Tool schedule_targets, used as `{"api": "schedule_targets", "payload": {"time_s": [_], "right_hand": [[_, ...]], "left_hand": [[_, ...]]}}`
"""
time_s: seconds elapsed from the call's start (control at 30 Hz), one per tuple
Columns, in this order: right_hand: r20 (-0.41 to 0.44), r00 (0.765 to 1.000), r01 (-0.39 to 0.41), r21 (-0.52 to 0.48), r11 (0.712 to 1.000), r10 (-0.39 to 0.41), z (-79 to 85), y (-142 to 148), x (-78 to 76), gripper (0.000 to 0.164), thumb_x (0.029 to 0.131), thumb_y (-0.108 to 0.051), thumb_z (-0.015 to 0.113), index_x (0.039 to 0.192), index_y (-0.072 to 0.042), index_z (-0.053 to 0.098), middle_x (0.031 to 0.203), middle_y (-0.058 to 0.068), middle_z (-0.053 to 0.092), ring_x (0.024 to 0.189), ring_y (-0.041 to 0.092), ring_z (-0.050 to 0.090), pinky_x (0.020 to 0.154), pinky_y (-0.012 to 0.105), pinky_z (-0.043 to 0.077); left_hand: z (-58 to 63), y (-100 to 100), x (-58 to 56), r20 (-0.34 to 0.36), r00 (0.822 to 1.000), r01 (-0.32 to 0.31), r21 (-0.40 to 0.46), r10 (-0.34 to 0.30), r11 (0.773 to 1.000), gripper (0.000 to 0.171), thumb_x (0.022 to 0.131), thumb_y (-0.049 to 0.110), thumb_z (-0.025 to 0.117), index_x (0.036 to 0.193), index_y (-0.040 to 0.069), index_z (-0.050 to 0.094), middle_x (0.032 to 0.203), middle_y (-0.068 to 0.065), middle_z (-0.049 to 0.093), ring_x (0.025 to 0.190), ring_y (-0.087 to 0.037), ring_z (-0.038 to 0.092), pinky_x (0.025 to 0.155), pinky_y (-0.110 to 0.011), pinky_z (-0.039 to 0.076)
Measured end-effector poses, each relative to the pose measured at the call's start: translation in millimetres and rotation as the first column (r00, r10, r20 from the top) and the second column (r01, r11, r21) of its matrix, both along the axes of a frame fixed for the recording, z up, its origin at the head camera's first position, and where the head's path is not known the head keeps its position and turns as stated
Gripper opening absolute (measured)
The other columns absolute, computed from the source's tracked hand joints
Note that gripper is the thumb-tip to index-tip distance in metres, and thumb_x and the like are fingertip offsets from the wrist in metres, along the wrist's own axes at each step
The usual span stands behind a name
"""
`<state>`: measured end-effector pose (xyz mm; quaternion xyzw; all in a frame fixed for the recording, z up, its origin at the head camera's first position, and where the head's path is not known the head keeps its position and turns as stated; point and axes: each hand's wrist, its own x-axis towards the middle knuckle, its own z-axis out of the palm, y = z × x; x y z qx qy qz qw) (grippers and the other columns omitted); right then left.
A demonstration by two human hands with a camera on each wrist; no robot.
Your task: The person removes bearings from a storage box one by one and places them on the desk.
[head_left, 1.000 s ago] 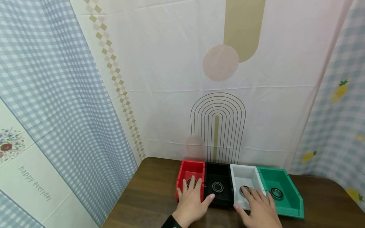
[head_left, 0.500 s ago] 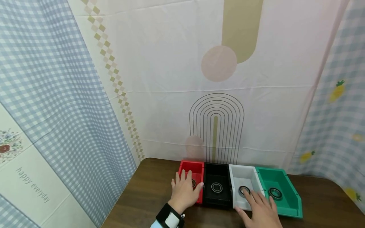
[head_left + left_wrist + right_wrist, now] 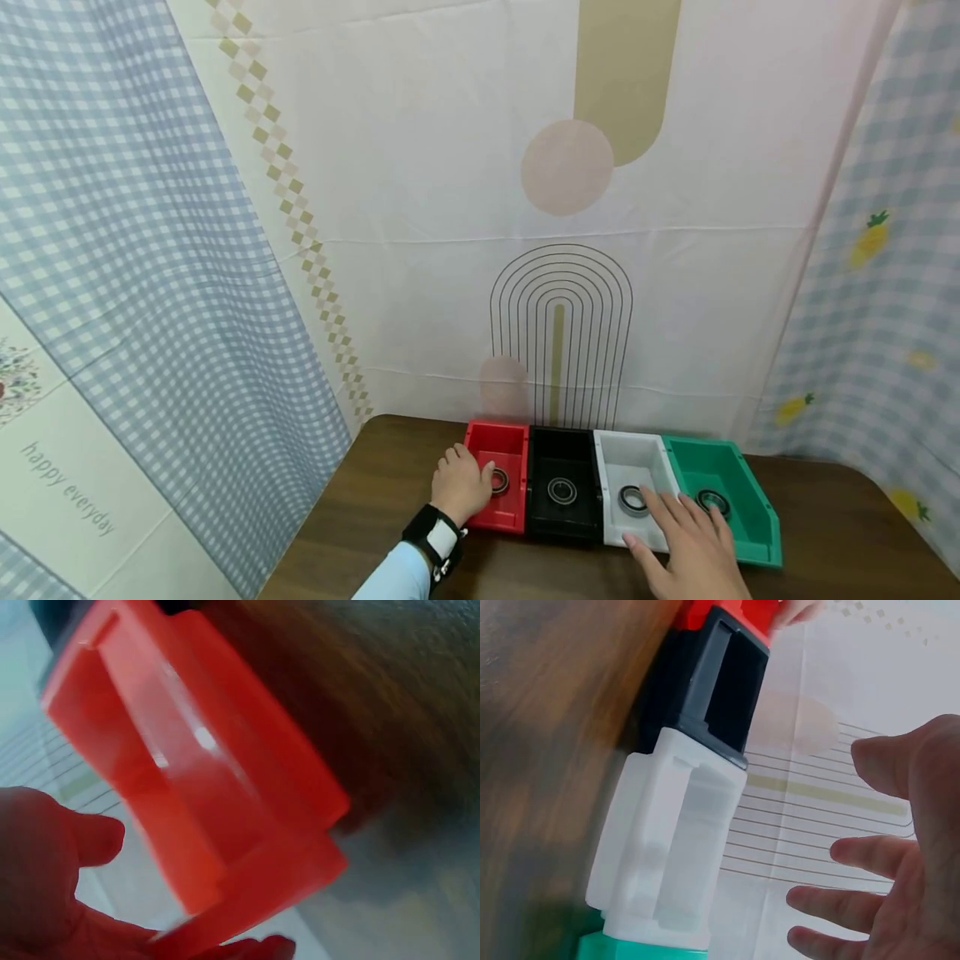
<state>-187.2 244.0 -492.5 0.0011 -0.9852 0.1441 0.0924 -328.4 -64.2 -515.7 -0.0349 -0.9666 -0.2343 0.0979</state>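
Note:
Four plastic bins stand side by side, each with a ring-shaped bearing inside. My left hand (image 3: 459, 485) is at the left wall of the red bin (image 3: 510, 518), fingers along its outer side and thumb over the inside near a bearing (image 3: 499, 481). In the left wrist view, a gap shows between the thumb (image 3: 101, 840) and the red wall. My right hand (image 3: 693, 550) hovers with spread fingers over the front of the white bin (image 3: 615, 467) and green bin (image 3: 757, 542). Bearings lie in the white (image 3: 632, 501), black (image 3: 562, 492) and green bins (image 3: 714, 501).
The black bin (image 3: 562, 525) sits between the red and white ones. All stand on a brown wooden table (image 3: 375, 500), close to a patterned white cloth (image 3: 420, 292) at the back. Blue checked curtains (image 3: 150, 208) hang at the sides.
My left hand has moved left from over the red bin's inside to its outer wall, uncovering the bearing. The right hand stays over the white and green bins. The view has shifted slightly.

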Motion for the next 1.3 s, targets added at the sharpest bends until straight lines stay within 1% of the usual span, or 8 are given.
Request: {"api": "schedule_targets", "payload": {"time_s": [0.1, 0.23, 0.43, 0.67, 0.87, 1.07, 1.2, 1.3], "right_hand": [[-0.057, 0.998, -0.009, -0.02, 1.0, 0.008, 2.5, -3.7, 2.5, 0.078, 0.1, -0.066, 0.063, 0.156, -0.011, 0.056, 0.149, 0.027, 0.062, 0.138, 0.055, 0.052, 0.113, 0.08, 0.024], [-0.097, 0.995, -0.014, -0.033, 0.999, 0.01, 5.2, -7.5, 5.0, 0.076, 0.099, -0.063, 0.065, 0.154, -0.011, 0.057, 0.148, 0.027, 0.062, 0.138, 0.054, 0.052, 0.113, 0.078, 0.025], [-0.134, 0.99, -0.036, -0.029, 0.999, 0.031, 7.0, -10.5, 7.1, 0.074, 0.097, -0.059, 0.07, 0.154, -0.013, 0.058, 0.148, 0.024, 0.063, 0.14, 0.054, 0.05, 0.113, 0.077, 0.024], [-0.139, 0.989, -0.05, -0.03, 0.998, 0.045, 8.0, -16.1, 4.8, 0.068, 0.097, -0.053, 0.073, 0.152, -0.014, 0.061, 0.147, 0.022, 0.065, 0.14, 0.053, 0.05, 0.112, 0.079, 0.026], [-0.124, 0.99, -0.064, -0.04, 0.997, 0.059, 9.1, -21.7, -0.5, 0.065, 0.098, -0.053, 0.072, 0.151, -0.015, 0.062, 0.147, 0.021, 0.065, 0.141, 0.053, 0.051, 0.112, 0.081, 0.027], [-0.096, 0.991, -0.093, -0.05, 0.994, 0.088, 7.5, -28.0, -6.4, 0.063, 0.1, -0.053, 0.071, 0.149, -0.015, 0.063, 0.147, 0.018, 0.066, 0.143, 0.053, 0.051, 0.113, 0.08, 0.028], [-0.092, 0.991, -0.103, -0.054, 0.993, 0.097, 6.4, -31.6, -8.6, 0.064, 0.099, -0.055, 0.07, 0.15, -0.014, 0.063, 0.147, 0.018, 0.066, 0.143, 0.052, 0.051, 0.114, 0.08, 0.028], [-0.113, 0.989, -0.103, -0.047, 0.994, 0.097, 5.9, -34.2, -10.1, 0.065, 0.099, -0.057, 0.069, 0.149, -0.015, 0.064, 0.145, 0.018, 0.067, 0.142, 0.051, 0.052, 0.112, 0.079, 0.03]], "left_hand": [[-5.0, 0.3, -8.6, -0.01, 1.0, -0.018, 0.023, 0.018, 1.0, 0.06, 0.103, 0.03, 0.068, 0.132, -0.02, 0.054, 0.116, -0.033, 0.063, 0.108, -0.048, 0.065, 0.092, -0.061, 0.059], [-9.9, -0.8, -21.2, 0.011, 1.0, -0.027, 0.072, 0.026, 0.997, 0.043, 0.103, 0.021, 0.067, 0.121, -0.016, 0.058, 0.103, -0.029, 0.065, 0.095, -0.047, 0.068, 0.083, -0.061, 0.059], [-12.5, -5.7, -43.0, 0.149, 0.988, -0.046, 0.054, 0.038, 0.997, 0.045, 0.099, 0.018, 0.064, 0.134, -0.009, 0.055, 0.091, -0.02, 0.071, 0.077, -0.033, 0.069, 0.069, -0.05, 0.056], [-17.7, -11.8, -61.0, 0.278, 0.961, -0.066, 0.187, 0.012, 0.98, 0.029, 0.095, 0.011, 0.063, 0.118, -0.006, 0.06, 0.091, -0.018, 0.066, 0.076, -0.03, 0.062, 0.068, -0.046, 0.052], [-53.9, -23.1, -92.1, 0.276, 0.96, -0.032, 0.28, -0.048, 0.959, 0.032, 0.097, 0.015, 0.058, 0.121, -0.005, 0.056, 0.104, -0.02, 0.068, 0.08, -0.028, 0.063, 0.066, -0.04, 0.053], [-89.3, -35.1, -120.0, 0.26, 0.96, 0.011, 0.322, -0.1, 0.947, 0.03, 0.093, 0.014, 0.055, 0.115, -0.006, 0.057, 0.1, -0.017, 0.065, 0.08, -0.027, 0.061, 0.064, -0.038, 0.05], [-82.6, -33.5, -114.6, 0.264, 0.957, 0.026, 0.339, -0.121, 0.941, 0.033, 0.093, 0.015, 0.051, 0.116, -0.008, 0.058, 0.102, -0.019, 0.063, 0.083, -0.029, 0.058, 0.069, -0.037, 0.048], [-47.7, -27.3, -87.3, 0.284, 0.949, 0.022, 0.376, -0.137, 0.927, 0.039, 0.095, 0.013, 0.049, 0.123, -0.012, 0.057, 0.108, -0.023, 0.062, 0.087, -0.032, 0.056, 0.075, -0.039, 0.047]]}}
